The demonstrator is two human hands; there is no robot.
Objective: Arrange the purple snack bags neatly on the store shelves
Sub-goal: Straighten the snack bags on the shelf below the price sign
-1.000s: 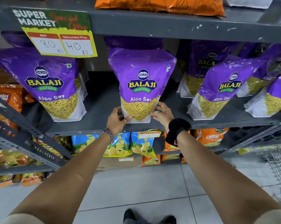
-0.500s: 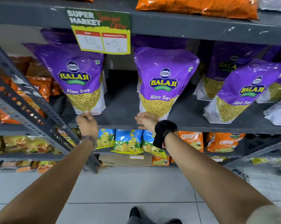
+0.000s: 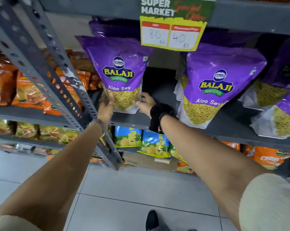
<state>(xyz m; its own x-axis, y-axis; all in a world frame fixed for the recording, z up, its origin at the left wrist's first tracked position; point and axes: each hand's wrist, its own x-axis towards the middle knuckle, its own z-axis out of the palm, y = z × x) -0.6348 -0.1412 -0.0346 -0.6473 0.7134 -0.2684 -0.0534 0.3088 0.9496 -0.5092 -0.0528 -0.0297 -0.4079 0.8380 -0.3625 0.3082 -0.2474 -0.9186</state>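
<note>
A purple Balaji Aloo Sev bag (image 3: 119, 70) stands upright at the left end of the grey shelf (image 3: 224, 130). My left hand (image 3: 106, 106) grips its lower left corner and my right hand (image 3: 145, 103) holds its lower right edge. A second purple bag (image 3: 214, 84) stands to the right with a gap between them. Further purple bags (image 3: 277, 104) lean at the far right, overlapping each other. More purple bags sit behind the front row.
A slanted grey perforated upright (image 3: 57, 77) runs just left of the held bag. A price sign (image 3: 174, 25) hangs from the shelf above. Orange snack packs (image 3: 24, 87) fill the left rack; blue and green chip bags (image 3: 141, 140) sit below.
Both hands left the middle purple bag and moved left to the leftmost bag, now holding its bottom corners. The view has swung left with them.
</note>
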